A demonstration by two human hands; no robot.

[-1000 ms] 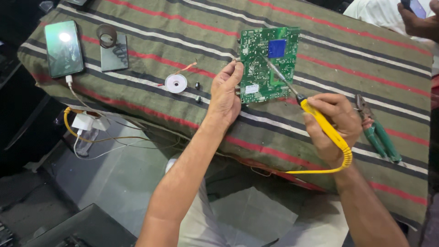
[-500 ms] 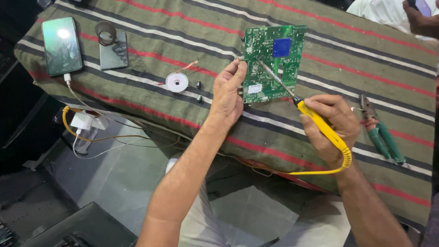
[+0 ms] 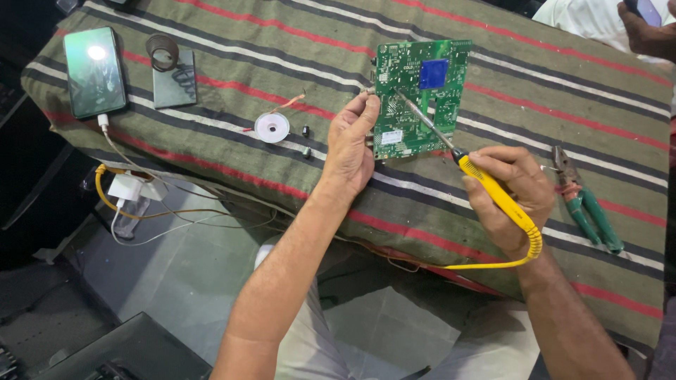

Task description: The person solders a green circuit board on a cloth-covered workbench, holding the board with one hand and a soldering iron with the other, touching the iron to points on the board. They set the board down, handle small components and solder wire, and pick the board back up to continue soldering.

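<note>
Right hand fingers closed round yellow soldering iron, tip on green circuit board lying on striped cloth. Left hand fingers pinch board's left edge. Risks: board sliding on soft cloth, tip skidding onto neighbouring parts; hot tip near left fingers, cloth scorch.

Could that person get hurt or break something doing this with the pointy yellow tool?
Maybe. The left hand grips the green circuit board right beside the soldering iron tip, so if it is hot, fingers could get burned. The board rests on a striped cloth, which a slipped tip might scorch. The iron's yellow cord hangs off the edge and could snag.
</note>
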